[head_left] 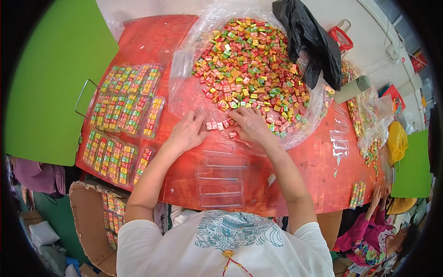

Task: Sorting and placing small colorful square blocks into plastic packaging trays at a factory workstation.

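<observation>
A short row of small pink-red wrapped candies (215, 126) lies on clear plastic sheeting between my hands. My left hand (187, 132) rests at the row's left end, thumb and fingers apart, with nothing seen in it. At the right end, my right hand (251, 125) has its fingers spread and touching the candies there; its fingertips partly cover them. Just beyond my hands spreads a large heap of red, yellow and green wrapped candies (251, 60) on the plastic sheeting (184, 85). Clear, unfilled plastic trays (221, 199) lie close to my body.
Filled candy trays (110, 156) stand in rows at the left of the red table (159, 34). A black plastic bag (314, 39) covers the heap's right edge. Farther right are a bottle (353, 89) and another candy pile. An open cardboard box (85, 217) sits lower left; a co-worker's hands (376, 197) show lower right.
</observation>
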Available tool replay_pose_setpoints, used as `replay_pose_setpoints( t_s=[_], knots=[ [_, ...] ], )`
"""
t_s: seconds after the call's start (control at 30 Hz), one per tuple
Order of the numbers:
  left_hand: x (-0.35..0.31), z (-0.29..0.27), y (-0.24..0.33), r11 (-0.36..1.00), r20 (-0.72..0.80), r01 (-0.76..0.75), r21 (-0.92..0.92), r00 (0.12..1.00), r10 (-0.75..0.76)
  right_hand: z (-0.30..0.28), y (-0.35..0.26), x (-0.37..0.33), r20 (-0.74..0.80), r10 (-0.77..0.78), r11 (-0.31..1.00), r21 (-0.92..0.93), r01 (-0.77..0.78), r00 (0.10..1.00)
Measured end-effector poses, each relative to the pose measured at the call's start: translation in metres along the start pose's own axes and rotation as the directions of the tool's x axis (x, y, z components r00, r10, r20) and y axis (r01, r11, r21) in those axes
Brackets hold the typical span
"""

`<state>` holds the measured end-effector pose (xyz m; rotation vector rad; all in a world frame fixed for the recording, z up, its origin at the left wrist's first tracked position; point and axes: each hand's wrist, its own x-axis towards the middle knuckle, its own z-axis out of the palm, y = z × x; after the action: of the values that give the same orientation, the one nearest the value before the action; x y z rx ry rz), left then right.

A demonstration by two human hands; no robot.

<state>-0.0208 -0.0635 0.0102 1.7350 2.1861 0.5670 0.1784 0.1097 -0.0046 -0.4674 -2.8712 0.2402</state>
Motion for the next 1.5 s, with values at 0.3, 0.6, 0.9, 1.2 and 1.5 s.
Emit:
replay_pose_setpoints(
  t_s=[0.3, 0.6, 0.9, 1.2, 1.5],
  knots=[
    [0.007, 0.007, 0.021, 0.994, 0.084, 0.036, 0.103, 0.995, -0.045, 0.005, 0.003, 0.002, 0.007, -0.015, 0.999, 0.030, 0.014, 1.000],
    [0.014, 0.039, 0.024, 0.961, -0.040, -0.088, 0.262, 0.994, 0.101, 0.009, -0.014, -0.002, -0.090, 0.050, 0.999, 0.012, -0.049, 0.995],
    [0.014, 0.024, 0.027, 0.984, -0.118, -0.063, 0.165, 0.990, 0.083, 0.001, -0.013, 0.011, -0.077, 0.110, 0.993, 0.039, -0.108, 0.991],
    [0.070, 0.026, 0.005, 0.962, -0.132, -0.061, 0.265, 0.986, 0.099, 0.016, -0.013, 0.037, -0.204, 0.127, 0.977, -0.144, -0.158, 0.971],
    [0.053, 0.018, -0.007, 0.988, -0.144, 0.003, 0.151, 0.989, 0.019, 0.024, -0.017, 0.056, -0.258, 0.111, 0.968, -0.189, -0.163, 0.960]
  ],
)
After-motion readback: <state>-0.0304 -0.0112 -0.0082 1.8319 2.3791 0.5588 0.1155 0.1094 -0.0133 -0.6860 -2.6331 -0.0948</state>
